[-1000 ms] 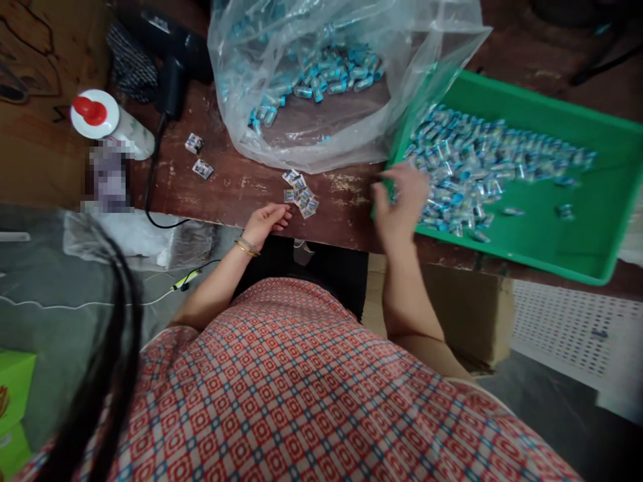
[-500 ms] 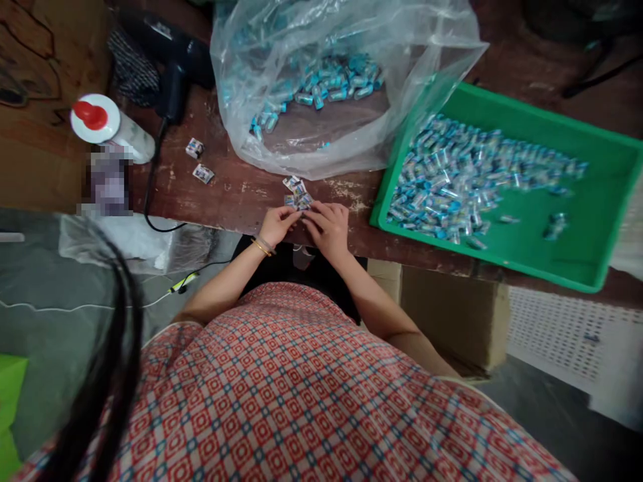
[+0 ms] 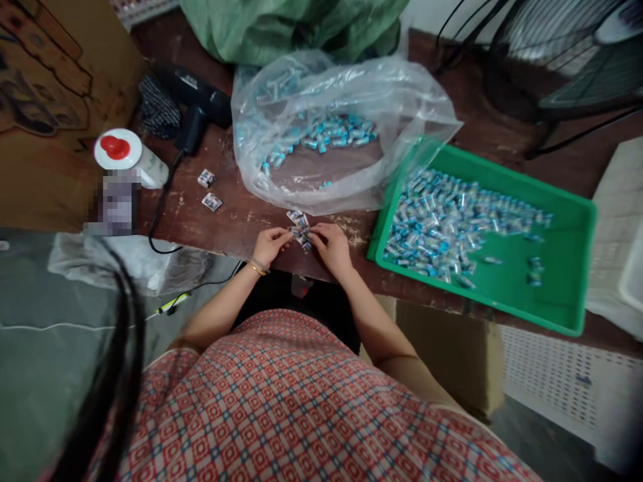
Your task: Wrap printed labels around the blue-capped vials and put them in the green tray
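Note:
Close to the table's front edge, my left hand (image 3: 271, 247) and my right hand (image 3: 333, 250) face each other across a small pile of printed paper-like pieces (image 3: 297, 217). Thumb and fingers of my left hand are pinched together at the pile's left side; whatever is between them is too small to make out. My right hand's fingertips are closed on a small printed piece (image 3: 303, 239) at the pile's right side. Just beyond my hands lies a clear plastic bag (image 3: 346, 201) holding many small clear capsules with blue ends (image 3: 321, 134).
On the right is a green tray (image 3: 557, 281) with many similar filled capsules (image 3: 442, 214). Left stand a hair dryer (image 3: 193, 100), a white bottle with red top (image 3: 120, 150) and two small stacks of printed pieces (image 3: 211, 202). A fan (image 3: 567, 67) is at the back right.
The view has tilted up, bringing the fan and a green sack into sight. My hands have drawn slightly apart around the printed pieces, which have shifted a little.

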Demonstrator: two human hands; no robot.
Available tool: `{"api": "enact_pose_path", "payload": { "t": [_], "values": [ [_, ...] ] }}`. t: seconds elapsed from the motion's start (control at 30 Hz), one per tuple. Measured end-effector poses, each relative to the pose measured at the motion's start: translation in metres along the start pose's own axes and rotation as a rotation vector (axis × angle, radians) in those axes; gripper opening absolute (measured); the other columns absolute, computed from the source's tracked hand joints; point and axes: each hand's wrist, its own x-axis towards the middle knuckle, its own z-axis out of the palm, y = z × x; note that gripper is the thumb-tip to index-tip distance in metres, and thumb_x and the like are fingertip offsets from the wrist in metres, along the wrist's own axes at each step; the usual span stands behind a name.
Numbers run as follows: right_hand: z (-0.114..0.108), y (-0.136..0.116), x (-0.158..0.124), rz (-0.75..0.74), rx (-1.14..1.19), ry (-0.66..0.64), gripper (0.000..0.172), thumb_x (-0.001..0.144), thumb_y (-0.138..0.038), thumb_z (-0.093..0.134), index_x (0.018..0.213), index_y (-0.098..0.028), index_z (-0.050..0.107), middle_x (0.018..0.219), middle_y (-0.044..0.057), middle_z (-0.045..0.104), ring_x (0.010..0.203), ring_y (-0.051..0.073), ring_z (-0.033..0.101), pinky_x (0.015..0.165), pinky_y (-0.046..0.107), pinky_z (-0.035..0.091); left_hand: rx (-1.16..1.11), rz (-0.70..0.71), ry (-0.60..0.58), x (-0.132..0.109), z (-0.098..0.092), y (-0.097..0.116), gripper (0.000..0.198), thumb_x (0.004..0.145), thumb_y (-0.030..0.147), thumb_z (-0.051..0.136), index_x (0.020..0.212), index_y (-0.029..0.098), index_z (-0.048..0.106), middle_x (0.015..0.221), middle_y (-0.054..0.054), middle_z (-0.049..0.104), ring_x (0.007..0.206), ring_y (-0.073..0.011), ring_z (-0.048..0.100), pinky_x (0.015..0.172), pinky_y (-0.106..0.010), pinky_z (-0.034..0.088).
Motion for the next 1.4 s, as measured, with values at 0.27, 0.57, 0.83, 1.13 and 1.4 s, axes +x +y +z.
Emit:
{"api": "enact_pose_path", "payload": {
  "t": [0.27, 0.57, 0.83, 1.13, 1.4],
  "values": [
    [-0.008, 0.023, 0.173, -0.034, -0.243, 0.19, 0.026, 0.103, -0.032, 0.055, 0.117, -0.018, 0.072, 0.115, 0.015, 0.078, 0.109, 0.029, 0.071, 0.102, 0.045, 0.054, 0.028, 0.019, 0.035, 0.003, -0.012, 0.005, 0.047, 0.052, 0.055, 0.09, 0.073, 0.016, 0.074, 0.063, 0.0, 0.068, 0.058, -0.0111, 0.055, 0.058, -0.025, 0.04],
    [0.023, 0.026, 0.213, -0.061, -0.112, 0.033, 0.028, 0.097, -0.031, 0.061, 0.122, -0.02, 0.065, 0.117, 0.01, 0.073, 0.109, 0.026, 0.066, 0.103, 0.047, 0.054, 0.007, 0.032, 0.081, -0.017, -0.034, 0.024, 0.039, 0.049, 0.045, 0.092, 0.068, 0.016, 0.074, 0.06, 0.0, 0.066, 0.056, -0.0091, 0.049, 0.058, -0.025, 0.037],
    [-0.042, -0.058, 0.058, -0.122, 0.276, -0.373, 0.032, 0.094, -0.041, 0.074, 0.122, -0.026, 0.07, 0.108, 0.003, 0.073, 0.089, 0.018, 0.066, 0.081, 0.034, 0.055, 0.039, 0.013, -0.028, -0.017, -0.026, 0.024, 0.042, 0.047, 0.044, 0.094, 0.068, 0.015, 0.072, 0.063, 0.0, 0.067, 0.055, -0.0082, 0.049, 0.055, -0.023, 0.036],
    [-0.074, -0.065, 0.026, -0.126, 0.178, -0.442, 0.026, 0.095, -0.045, 0.071, 0.111, -0.025, 0.078, 0.095, 0.002, 0.076, 0.079, 0.016, 0.063, 0.077, 0.031, 0.052, 0.078, 0.015, -0.159, -0.037, -0.004, 0.019, 0.04, 0.055, 0.042, 0.095, 0.071, 0.013, 0.074, 0.065, -0.001, 0.067, 0.059, -0.0093, 0.052, 0.06, -0.024, 0.038],
    [-0.059, -0.053, -0.001, -0.042, 0.182, -0.275, 0.025, 0.094, -0.044, 0.072, 0.105, -0.023, 0.078, 0.089, 0.001, 0.078, 0.068, 0.014, 0.063, 0.068, 0.029, 0.051, -0.096, -0.03, -0.275, -0.054, 0.008, 0.012, 0.051, 0.061, 0.047, 0.097, 0.098, 0.015, 0.082, 0.093, -0.007, 0.081, 0.084, -0.0174, 0.071, 0.08, -0.029, 0.051]
  ]
}}
